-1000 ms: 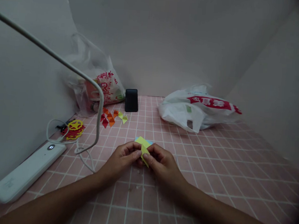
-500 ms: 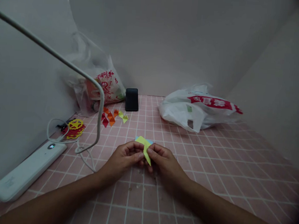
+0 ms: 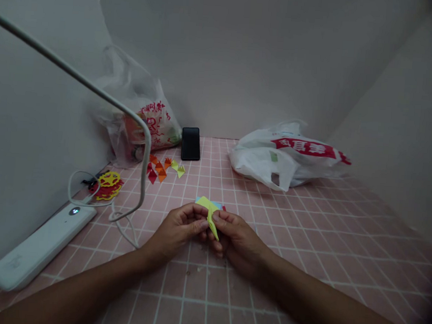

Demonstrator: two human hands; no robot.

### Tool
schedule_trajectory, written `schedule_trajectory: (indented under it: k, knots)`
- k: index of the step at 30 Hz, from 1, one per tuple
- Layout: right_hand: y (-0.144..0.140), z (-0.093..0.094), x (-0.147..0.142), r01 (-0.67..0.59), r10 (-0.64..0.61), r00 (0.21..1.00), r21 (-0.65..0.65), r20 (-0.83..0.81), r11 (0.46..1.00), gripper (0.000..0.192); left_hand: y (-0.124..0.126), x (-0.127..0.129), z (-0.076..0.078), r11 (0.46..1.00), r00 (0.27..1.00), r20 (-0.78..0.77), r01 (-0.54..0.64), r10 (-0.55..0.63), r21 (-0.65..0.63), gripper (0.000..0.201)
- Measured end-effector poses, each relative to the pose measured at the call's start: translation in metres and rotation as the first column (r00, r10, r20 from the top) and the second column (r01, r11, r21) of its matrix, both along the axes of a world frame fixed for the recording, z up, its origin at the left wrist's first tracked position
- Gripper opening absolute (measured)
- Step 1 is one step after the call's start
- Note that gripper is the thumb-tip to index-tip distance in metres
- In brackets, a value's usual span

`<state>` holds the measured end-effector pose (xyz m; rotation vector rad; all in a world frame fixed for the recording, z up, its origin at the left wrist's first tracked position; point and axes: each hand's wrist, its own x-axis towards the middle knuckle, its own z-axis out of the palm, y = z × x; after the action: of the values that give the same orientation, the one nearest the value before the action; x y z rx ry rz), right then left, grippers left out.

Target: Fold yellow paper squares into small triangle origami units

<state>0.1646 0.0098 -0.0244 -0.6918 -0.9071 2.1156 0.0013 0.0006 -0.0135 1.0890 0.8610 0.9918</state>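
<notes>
Between my two hands is a folded piece of yellow paper (image 3: 212, 222), its narrow tip pointing down toward me. My left hand (image 3: 182, 224) pinches its left side with thumb and forefinger. On the other side, my right hand (image 3: 235, 232) grips the folded edge, thumb on top. Just behind the fingers, a bit of light blue paper (image 3: 218, 205) shows, mostly hidden by the yellow sheet and hands. Farther back lie several small folded paper pieces in red, orange and yellow (image 3: 161, 171).
A white power bank (image 3: 43, 248) with a cable (image 3: 146, 157) lies at left, near yellow and red cut-out shapes (image 3: 107, 186). A black phone (image 3: 191, 144) stands at the back between a clear plastic bag (image 3: 130, 121) and a white plastic bag (image 3: 260, 157).
My right hand has shifted slightly, its fingers lower and more spread beneath the paper. The yellow paper's lower part looks narrower. A small red bit now shows beside the blue paper.
</notes>
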Motion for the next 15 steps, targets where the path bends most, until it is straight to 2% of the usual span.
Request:
schedule_trajectory:
  k: [10,15]
  knots:
    - [-0.0004,-0.0018,0.0005,0.031,-0.031,0.999,0.016,0.038,0.999,0.031,0.0,0.0006,-0.0018,0.998,1.0,-0.003,0.007,-0.007,-0.06,0.028]
    - [-0.0003,0.0002,-0.0004,0.02,-0.02,1.0,-0.002,0.02,1.0,0.029,0.0002,0.0012,0.0001,0.999,1.0,0.007,0.004,-0.003,-0.043,0.027]
